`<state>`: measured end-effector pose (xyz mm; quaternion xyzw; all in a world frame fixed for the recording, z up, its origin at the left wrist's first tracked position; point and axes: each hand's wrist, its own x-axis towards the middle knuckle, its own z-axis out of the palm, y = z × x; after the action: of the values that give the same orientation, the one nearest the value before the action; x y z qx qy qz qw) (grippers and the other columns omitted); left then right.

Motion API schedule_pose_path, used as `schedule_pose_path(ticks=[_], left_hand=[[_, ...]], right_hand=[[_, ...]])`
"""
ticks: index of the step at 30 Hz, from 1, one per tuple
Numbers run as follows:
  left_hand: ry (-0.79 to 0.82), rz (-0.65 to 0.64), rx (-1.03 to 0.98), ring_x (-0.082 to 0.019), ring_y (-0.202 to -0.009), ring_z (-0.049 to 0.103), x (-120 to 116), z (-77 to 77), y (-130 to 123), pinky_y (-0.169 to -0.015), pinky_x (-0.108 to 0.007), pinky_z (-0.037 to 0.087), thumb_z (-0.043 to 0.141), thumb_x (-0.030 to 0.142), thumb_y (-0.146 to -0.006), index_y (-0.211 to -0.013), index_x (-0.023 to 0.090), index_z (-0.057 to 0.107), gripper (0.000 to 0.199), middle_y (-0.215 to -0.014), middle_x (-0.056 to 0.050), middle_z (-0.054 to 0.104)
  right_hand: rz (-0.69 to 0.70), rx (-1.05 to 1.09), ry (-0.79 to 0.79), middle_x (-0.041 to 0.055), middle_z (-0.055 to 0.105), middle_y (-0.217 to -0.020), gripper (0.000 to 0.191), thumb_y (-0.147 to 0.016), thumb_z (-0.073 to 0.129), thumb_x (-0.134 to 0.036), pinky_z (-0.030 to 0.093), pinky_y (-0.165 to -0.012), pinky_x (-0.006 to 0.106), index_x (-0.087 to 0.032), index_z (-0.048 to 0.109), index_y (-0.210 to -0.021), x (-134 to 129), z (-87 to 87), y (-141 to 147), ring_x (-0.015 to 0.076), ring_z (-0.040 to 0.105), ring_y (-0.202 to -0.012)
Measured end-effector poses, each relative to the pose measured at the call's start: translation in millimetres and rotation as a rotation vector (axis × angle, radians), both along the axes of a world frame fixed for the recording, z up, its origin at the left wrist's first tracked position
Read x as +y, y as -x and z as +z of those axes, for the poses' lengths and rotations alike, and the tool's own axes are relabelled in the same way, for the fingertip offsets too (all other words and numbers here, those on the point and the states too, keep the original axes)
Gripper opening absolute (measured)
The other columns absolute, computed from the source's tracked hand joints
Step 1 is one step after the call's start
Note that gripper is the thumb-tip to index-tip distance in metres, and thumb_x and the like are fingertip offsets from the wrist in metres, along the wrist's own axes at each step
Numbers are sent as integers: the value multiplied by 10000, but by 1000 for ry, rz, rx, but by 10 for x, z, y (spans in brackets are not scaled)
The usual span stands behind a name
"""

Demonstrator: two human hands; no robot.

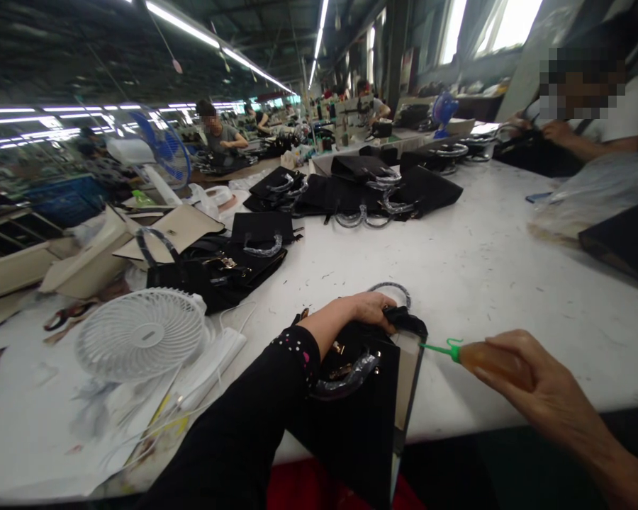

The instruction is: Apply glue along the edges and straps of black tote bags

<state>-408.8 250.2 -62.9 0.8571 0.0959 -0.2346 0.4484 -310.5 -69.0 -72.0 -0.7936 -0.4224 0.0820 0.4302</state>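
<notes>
A black handbag (351, 418) leans tilted over the table's front edge, its plastic-wrapped handle (348, 379) and gold fittings facing up. My left hand (375, 310) is closed on the bag's upper part near the far corner, the fingertips partly hidden by black material. A squeeze bottle (497, 365) of amber-brown liquid, probably glue, lies in my right hand (536, 382), fingers wrapped around it. Its thin green nozzle (441, 348) points left, with the tip at or very near the bag's beige side edge (408, 375); contact is hard to judge.
A white fan (141, 334) and a white power strip (215, 361) with cords lie left on the white table (489, 276). Black handbags (351, 191) are piled at the back, more (217, 273) at left. Across the table at right, a person (590, 106) handles black material beside clear plastic (606, 198).
</notes>
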Motion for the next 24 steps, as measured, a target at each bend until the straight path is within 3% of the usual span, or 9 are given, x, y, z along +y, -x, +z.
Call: schedule_pose_path(ticks=[3, 8, 12, 17, 21, 24], left_hand=[[6, -2, 9, -149, -696, 633, 15, -32, -11, -700, -253, 499, 800, 232, -684, -968, 214, 705, 300, -791, 41, 704], [12, -5, 5, -147, -704, 639, 30, -49, -11, -677, -241, 495, 804, 251, -676, -937, 214, 694, 285, -793, 42, 698], [12, -10, 2, -157, -708, 642, 19, -21, 8, -663, -257, 497, 776, 227, -685, -972, 218, 691, 300, -836, 28, 708], [19, -18, -7, -158, -717, 642, 21, -16, 20, -670, -260, 499, 778, 233, -689, -1004, 217, 691, 327, -852, 24, 709], [21, -28, -11, -155, -712, 644, 37, -42, 8, -677, -259, 501, 780, 244, -696, -1010, 217, 693, 327, -850, 26, 710], [-2, -21, -19, -156, -698, 635, 40, -60, 0, -671, -262, 499, 802, 257, -673, -974, 215, 691, 323, -835, 27, 705]], right_hand=[[6, -9, -17, 44, 624, -1084, 417, -850, 703, -591, 540, -831, 384, -264, 605, -1089, -40, -27, 10, 247, 639, -967], [176, 34, 18, 23, 624, -1071, 334, -894, 694, -502, 567, -745, 295, -277, 590, -1118, -118, -52, 77, 193, 655, -901], [79, -61, -87, 26, 599, -1094, 316, -908, 688, -475, 553, -817, 300, -281, 578, -1132, -144, -87, 128, 191, 638, -955], [182, 4, -18, 23, 592, -1113, 308, -926, 671, -454, 560, -776, 265, -290, 563, -1163, -185, -129, 126, 175, 642, -951], [64, -64, -72, 34, 579, -1154, 334, -909, 689, -475, 542, -876, 313, -291, 569, -1161, -193, -182, 112, 205, 618, -1036], [151, -8, -18, 30, 585, -1134, 319, -919, 680, -463, 564, -802, 274, -295, 566, -1166, -205, -191, 124, 184, 639, -981]])
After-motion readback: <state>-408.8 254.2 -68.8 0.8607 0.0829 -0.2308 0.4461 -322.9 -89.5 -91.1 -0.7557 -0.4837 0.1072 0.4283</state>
